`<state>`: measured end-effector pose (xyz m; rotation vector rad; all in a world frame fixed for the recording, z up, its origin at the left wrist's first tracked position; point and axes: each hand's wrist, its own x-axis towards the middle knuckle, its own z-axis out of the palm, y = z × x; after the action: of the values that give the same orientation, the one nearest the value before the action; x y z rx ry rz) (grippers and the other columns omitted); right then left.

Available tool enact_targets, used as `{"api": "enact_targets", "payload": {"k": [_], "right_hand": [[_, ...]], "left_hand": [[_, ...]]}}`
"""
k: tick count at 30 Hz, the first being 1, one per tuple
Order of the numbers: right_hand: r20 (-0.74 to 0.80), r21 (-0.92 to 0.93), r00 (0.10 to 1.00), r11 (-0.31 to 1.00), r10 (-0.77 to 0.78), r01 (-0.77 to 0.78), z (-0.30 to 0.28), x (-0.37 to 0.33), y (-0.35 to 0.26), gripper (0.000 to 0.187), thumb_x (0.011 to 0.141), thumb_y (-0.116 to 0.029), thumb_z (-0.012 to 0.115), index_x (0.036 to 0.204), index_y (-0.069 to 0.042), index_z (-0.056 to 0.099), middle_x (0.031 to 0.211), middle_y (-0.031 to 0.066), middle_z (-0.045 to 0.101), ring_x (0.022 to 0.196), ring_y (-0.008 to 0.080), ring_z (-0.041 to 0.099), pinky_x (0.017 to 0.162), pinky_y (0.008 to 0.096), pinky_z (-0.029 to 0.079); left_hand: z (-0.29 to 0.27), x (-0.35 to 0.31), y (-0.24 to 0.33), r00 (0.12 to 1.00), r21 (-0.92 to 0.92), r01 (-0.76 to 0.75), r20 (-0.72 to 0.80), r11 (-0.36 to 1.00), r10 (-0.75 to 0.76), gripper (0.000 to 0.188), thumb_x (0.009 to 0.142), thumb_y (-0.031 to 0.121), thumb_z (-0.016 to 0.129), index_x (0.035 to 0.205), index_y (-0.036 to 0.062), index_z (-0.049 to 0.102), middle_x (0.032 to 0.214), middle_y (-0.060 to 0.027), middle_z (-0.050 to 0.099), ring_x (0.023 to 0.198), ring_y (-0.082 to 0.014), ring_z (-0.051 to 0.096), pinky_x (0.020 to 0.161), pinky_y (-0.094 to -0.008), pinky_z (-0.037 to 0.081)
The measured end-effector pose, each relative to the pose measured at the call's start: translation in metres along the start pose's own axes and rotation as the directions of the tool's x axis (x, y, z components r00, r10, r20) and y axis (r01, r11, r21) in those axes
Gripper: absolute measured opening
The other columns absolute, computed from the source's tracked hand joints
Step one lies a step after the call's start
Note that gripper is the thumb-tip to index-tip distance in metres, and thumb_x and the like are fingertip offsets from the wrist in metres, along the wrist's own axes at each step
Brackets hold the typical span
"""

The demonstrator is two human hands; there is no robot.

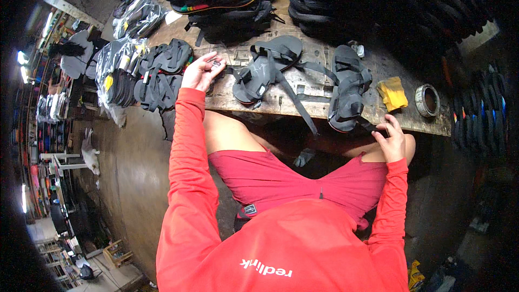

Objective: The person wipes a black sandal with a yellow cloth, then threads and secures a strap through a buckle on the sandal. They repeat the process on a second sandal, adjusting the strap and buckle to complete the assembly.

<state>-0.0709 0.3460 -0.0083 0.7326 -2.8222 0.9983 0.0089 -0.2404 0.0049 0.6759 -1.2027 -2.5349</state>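
Observation:
Two black strappy sandals lie on the worn wooden bench before me. The left sandal (250,82) is tilted, and a long loose strap (296,100) trails from it past the bench edge. Beside it, the right sandal (346,97) points away from me, its heel at the edge. My left hand (200,72) is raised left of the sandals, its fingers pinched on a small dark piece (217,64) with light marks, perhaps a strap end or label. Low at the right, my right hand (391,139) pinches the end of a black strap (367,125) near that sandal's heel.
Tall stacks of black sandals (221,5) stand at the back of the bench (303,89). More sandals (162,70) and plastic-wrapped bundles (121,65) lie left. A yellow cloth (393,93) and a tape roll (427,101) are right. A person (75,54) sits far left; a cat (89,151) is on the floor.

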Motion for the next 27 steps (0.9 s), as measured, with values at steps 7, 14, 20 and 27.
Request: {"api": "enact_targets", "payload": {"k": [7,14,20,27], "right_hand": [[0.318,0.399,0.869,0.778,0.378,-0.485,-0.038,-0.036,-0.033,0.026,0.086,-0.004,0.074,0.11,0.001,0.068,0.088,0.0054,0.071,0.077,0.0077,0.064,0.073,0.0224,0.051],[0.267,0.913,0.956,-0.287,-0.121,-0.291,-0.063,-0.074,-0.054,0.039,0.096,-0.009,0.059,0.128,0.009,0.05,0.1,0.0303,0.07,0.04,0.0038,0.042,0.037,0.0213,0.03],[0.008,0.797,0.937,0.564,0.349,-0.217,-0.029,-0.031,-0.08,0.017,0.092,0.0,0.066,0.108,0.0,0.072,0.091,0.0111,0.07,0.063,0.0146,0.06,0.056,0.0236,0.045],[-0.274,0.276,0.961,0.955,-0.031,0.109,-0.04,0.004,-0.091,0.012,0.092,-0.01,0.07,0.101,-0.002,0.071,0.098,0.0112,0.069,0.09,0.0155,0.063,0.08,0.0272,0.048]], "left_hand": [[-0.001,-0.008,0.01,0.987,0.538,-0.046,-0.103,0.841,0.12,0.065,0.083,-0.012,0.046,0.147,-0.0079,0.032,0.125,-0.0202,0.054,0.11,-0.0294,0.06,0.099,-0.0439,0.053],[0.073,-0.081,0.015,0.955,0.419,-0.268,-0.003,0.867,0.296,0.025,0.101,0.008,0.053,0.12,-0.008,0.048,0.121,-0.028,0.061,0.112,-0.0336,0.066,0.092,-0.0371,0.059],[0.19,-0.171,-0.107,0.909,0.285,0.259,0.252,0.923,-0.332,0.023,0.098,0.014,0.063,0.116,-0.0004,0.064,0.101,-0.0125,0.07,0.058,-0.0098,0.062,0.039,-0.0169,0.037],[0.223,-0.177,-0.173,0.82,-0.094,0.518,0.336,0.85,-0.463,0.032,0.099,0.011,0.06,0.127,-0.003,0.056,0.098,-0.0086,0.065,0.072,-0.0092,0.059,0.059,-0.0181,0.047]]}}
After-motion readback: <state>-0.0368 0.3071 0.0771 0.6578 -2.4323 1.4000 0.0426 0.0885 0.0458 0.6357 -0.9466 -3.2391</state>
